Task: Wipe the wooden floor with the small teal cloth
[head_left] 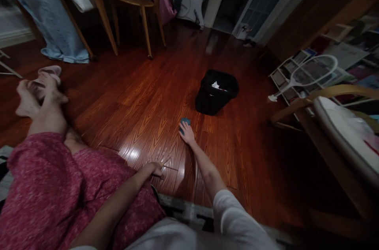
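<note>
My right hand reaches down to the floor, with its fingers laid over a small blue-green cloth and pressing it to the boards. The cloth's far edge shows beyond my fingertips; the rest is covered. Just beyond it stands a black trash bin with white crumpled paper inside. My left hand hangs beside my knee, low over the floor, its fingers loosely apart and nothing seen in it. Glossy red-brown wooden flooring lies beneath both hands.
Wooden chairs and a white exercise bike stand at the back. On the right are a white racket, a cluttered rack and a cushioned wooden chair. Bare feet and pink slippers are at left.
</note>
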The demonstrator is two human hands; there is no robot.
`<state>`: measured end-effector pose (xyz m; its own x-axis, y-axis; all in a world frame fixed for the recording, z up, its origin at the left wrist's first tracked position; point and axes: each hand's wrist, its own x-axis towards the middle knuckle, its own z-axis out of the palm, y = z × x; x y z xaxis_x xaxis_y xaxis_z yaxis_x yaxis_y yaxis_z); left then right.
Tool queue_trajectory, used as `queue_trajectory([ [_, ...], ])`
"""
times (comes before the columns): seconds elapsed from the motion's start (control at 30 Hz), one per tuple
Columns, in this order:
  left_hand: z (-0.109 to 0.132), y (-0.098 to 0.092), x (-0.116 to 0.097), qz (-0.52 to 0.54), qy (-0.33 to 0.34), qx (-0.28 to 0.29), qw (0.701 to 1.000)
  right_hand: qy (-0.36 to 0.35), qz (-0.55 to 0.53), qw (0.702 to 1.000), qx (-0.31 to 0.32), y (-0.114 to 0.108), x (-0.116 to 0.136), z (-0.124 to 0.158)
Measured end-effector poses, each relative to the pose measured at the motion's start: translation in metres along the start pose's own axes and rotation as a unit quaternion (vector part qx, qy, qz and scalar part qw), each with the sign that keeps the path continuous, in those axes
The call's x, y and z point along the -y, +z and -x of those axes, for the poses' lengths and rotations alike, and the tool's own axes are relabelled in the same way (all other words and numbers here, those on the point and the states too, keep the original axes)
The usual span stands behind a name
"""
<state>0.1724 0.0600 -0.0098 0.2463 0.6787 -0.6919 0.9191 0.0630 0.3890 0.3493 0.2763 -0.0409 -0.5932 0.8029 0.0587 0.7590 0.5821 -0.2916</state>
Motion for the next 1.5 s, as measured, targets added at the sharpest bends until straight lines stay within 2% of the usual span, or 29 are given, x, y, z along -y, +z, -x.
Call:
queue_trajectory([
  [0.07, 0.000, 0.000, -0.001, -0.010, -0.008, 0.009, 1.000, 0.126, 0.014, 0.992, -0.025, -0.022, -0.050, 0.029],
  [0.1, 0.000, 0.000, -0.002, -0.013, -0.014, 0.012, 1.000, 0.207, 0.019, 0.977, -0.049, -0.033, -0.074, 0.048],
  [0.17, 0.000, 0.000, -0.003, -0.013, -0.019, 0.013, 1.000, 0.293, 0.033, 0.953, -0.074, -0.054, -0.115, 0.093],
  [0.23, -0.001, 0.001, -0.003, -0.010, -0.019, 0.004, 1.000, 0.367, 0.045, 0.924, -0.100, -0.068, -0.139, 0.139],
  [0.3, -0.002, 0.003, -0.002, -0.010, -0.015, -0.005, 1.000, 0.427, 0.054, 0.894, -0.125, -0.071, -0.145, 0.177],
  [0.37, -0.004, 0.004, -0.001, -0.022, -0.010, -0.011, 1.000, 0.469, 0.061, 0.869, -0.146, -0.063, -0.134, 0.198],
  [0.43, -0.005, 0.003, 0.000, -0.044, 0.000, -0.020, 0.999, 0.487, 0.059, 0.856, -0.161, -0.048, -0.112, 0.201],
  [0.53, -0.003, -0.002, -0.001, -0.078, 0.013, -0.042, 0.996, 0.454, 0.039, 0.875, -0.161, -0.021, -0.060, 0.180],
  [0.67, 0.007, -0.008, -0.006, -0.105, 0.006, -0.044, 0.993, 0.311, 0.021, 0.944, -0.109, 0.008, 0.027, 0.151],
  [0.73, 0.013, -0.009, -0.008, -0.106, 0.009, -0.047, 0.993, 0.210, 0.018, 0.974, -0.080, 0.018, 0.064, 0.150],
  [0.8, 0.020, -0.010, -0.008, -0.104, 0.020, -0.057, 0.993, 0.102, 0.016, 0.993, -0.054, 0.021, 0.084, 0.160],
  [0.87, 0.025, -0.011, -0.008, -0.104, 0.033, -0.064, 0.992, 0.033, 0.017, 0.999, -0.036, 0.016, 0.083, 0.179],
  [0.9, 0.027, -0.012, -0.008, -0.104, 0.037, -0.068, 0.992, 0.023, 0.018, 0.999, -0.031, 0.012, 0.075, 0.191],
  [0.97, 0.029, -0.014, -0.007, -0.101, 0.043, -0.077, 0.991, 0.050, 0.022, 0.998, -0.033, -0.001, 0.046, 0.219],
  [1.07, 0.028, -0.015, -0.006, -0.098, 0.047, -0.086, 0.990, 0.178, 0.037, 0.981, -0.073, -0.018, -0.008, 0.266],
  [1.13, 0.027, -0.016, -0.006, -0.099, 0.049, -0.084, 0.990, 0.296, 0.048, 0.946, -0.123, -0.023, -0.037, 0.295],
  [1.2, 0.027, -0.017, -0.006, -0.101, 0.048, -0.083, 0.990, 0.390, 0.056, 0.902, -0.178, -0.022, -0.052, 0.315],
  [1.27, 0.028, -0.019, -0.005, -0.101, 0.049, -0.081, 0.990, 0.458, 0.058, 0.855, -0.238, -0.016, -0.049, 0.318],
  [1.33, 0.030, -0.021, -0.004, -0.101, 0.054, -0.078, 0.990, 0.502, 0.054, 0.813, -0.291, -0.006, -0.031, 0.305],
  [1.37, 0.031, -0.022, -0.004, -0.102, 0.056, -0.077, 0.990, 0.510, 0.050, 0.802, -0.308, -0.001, -0.018, 0.294],
  [1.4, 0.031, -0.023, -0.003, -0.102, 0.057, -0.076, 0.990, 0.505, 0.045, 0.803, -0.315, 0.006, -0.001, 0.280],
  [1.43, 0.032, -0.024, -0.002, -0.102, 0.058, -0.074, 0.990, 0.485, 0.037, 0.817, -0.310, 0.012, 0.017, 0.265],
  [1.5, 0.032, -0.024, 0.002, -0.102, 0.057, -0.067, 0.991, 0.410, 0.018, 0.871, -0.268, 0.026, 0.057, 0.236],
])
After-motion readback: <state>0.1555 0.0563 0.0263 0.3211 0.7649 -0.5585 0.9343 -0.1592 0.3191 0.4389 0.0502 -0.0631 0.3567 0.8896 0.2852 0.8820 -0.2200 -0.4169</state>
